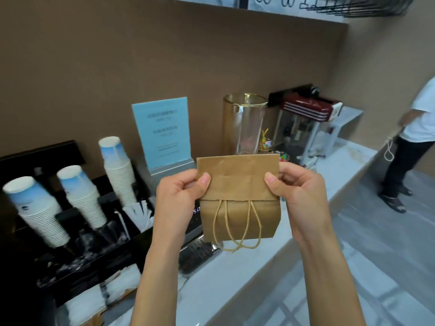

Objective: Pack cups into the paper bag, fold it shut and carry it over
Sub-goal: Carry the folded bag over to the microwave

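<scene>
Brown paper bag (237,182), blue-white cups (113,151)

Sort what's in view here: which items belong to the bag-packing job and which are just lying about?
Job:
paper bag, top folded over, twine handles hanging
left hand and right hand, pinching the fold
stacked paper cups

Lying about:
blue sign
glass cylinder
popcorn machine
bystander
</scene>
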Demonstrator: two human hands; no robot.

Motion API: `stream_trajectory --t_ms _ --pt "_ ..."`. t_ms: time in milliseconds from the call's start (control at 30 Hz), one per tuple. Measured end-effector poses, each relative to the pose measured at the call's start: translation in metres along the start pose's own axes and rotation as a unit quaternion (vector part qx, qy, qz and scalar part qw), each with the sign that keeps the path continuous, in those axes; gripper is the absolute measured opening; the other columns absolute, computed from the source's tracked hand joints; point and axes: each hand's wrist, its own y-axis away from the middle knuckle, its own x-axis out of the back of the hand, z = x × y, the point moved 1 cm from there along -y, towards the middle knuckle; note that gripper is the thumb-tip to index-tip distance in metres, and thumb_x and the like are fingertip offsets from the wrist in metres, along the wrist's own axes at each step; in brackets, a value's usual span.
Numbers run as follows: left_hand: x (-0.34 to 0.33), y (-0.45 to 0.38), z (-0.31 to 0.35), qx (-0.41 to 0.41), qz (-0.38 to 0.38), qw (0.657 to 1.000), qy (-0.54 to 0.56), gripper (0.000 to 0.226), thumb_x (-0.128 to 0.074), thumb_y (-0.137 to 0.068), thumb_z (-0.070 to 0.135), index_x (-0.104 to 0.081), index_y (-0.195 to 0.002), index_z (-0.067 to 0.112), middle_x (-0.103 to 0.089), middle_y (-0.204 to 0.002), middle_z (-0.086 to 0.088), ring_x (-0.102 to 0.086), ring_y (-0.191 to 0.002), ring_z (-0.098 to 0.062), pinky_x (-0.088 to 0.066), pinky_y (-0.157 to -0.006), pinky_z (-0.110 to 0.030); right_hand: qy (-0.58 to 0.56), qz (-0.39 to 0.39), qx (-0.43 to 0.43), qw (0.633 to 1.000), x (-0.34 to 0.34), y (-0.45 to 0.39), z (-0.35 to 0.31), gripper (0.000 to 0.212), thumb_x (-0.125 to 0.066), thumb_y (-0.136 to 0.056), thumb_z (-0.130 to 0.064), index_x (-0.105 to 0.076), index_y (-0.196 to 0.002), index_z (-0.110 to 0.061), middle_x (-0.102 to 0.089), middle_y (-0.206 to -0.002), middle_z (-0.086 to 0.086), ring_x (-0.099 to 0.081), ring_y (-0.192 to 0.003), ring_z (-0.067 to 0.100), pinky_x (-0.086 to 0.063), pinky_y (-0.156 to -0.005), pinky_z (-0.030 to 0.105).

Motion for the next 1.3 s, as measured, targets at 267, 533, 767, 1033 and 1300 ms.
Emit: stream_trajectory --t_ms 267,533,767,1033,1300 --pt "-0.105 -0.041 -0.035 0.022 -0.029 0.999 -0.016 0.017 -0.065 -0.085 0.023 -0.082 -0.083 0.022 -0.081 -0.078 0.001 -0.074 -0.075 -0.014 -0.06 -0.074 -0.028 0.004 0.02 0.004 1.0 0.098 -0.059 0.02 0.025 -0.067 -0.084 0.004 -0.08 -0.085 -0.017 -0.065 -0.08 0.024 -0.058 -0.076 0.026 -0.051 -0.067 0.029" --pt "-0.202 -0.078 -0.07 0.041 -0.042 0.998 -0.024 0.025 -0.063 -0.092 0.007 -0.081 -0.078 0.016 -0.079 -0.071 0.002 -0.072 -0.069 -0.008 -0.057 -0.064 -0.016 0.003 0.047 -0.031 0.998 0.186 -0.109 0.05 0.024 -0.067 -0.084 0.005 -0.08 -0.088 -0.015 -0.069 -0.079 0.023 -0.062 -0.076 0.024 -0.054 -0.068 0.025" --pt "-0.283 -0.133 -0.119 0.077 -0.062 0.995 -0.02 0.017 -0.064 -0.092 0.008 -0.078 -0.084 0.008 -0.077 -0.075 -0.007 -0.067 -0.073 -0.019 -0.054 -0.071 -0.029 0.018 0.08 -0.069 0.994 0.26 -0.17 0.079 0.02 -0.068 -0.085 0.003 -0.08 -0.09 -0.012 -0.074 -0.077 0.008 -0.065 -0.074 0.019 -0.054 -0.064 0.019" --pt "-0.394 -0.221 -0.179 0.086 -0.093 0.992 -0.001 0.02 -0.061 -0.093 0.007 -0.08 -0.086 0.007 -0.075 -0.06 0.008 -0.064 -0.052 0.0 -0.047 -0.051 -0.007 0.059 0.089 -0.07 0.992 0.353 -0.276 0.117 0.023 -0.068 -0.085 0.002 -0.081 -0.088 -0.017 -0.07 -0.081 0.024 -0.063 -0.075 0.024 -0.053 -0.073 0.03" --pt "-0.515 -0.329 -0.227 0.095 -0.103 0.99 -0.011 0.019 -0.066 -0.09 0.011 -0.075 -0.08 -0.002 -0.073 -0.075 -0.022 -0.063 -0.076 -0.023 -0.05 -0.076 -0.036 0.087 0.078 -0.103 0.988 0.456 -0.406 0.145 0.021 -0.07 -0.084 0.001 -0.081 -0.091 -0.016 -0.075 -0.087 0.022 -0.069 -0.079 0.025 -0.057 -0.077 0.032"
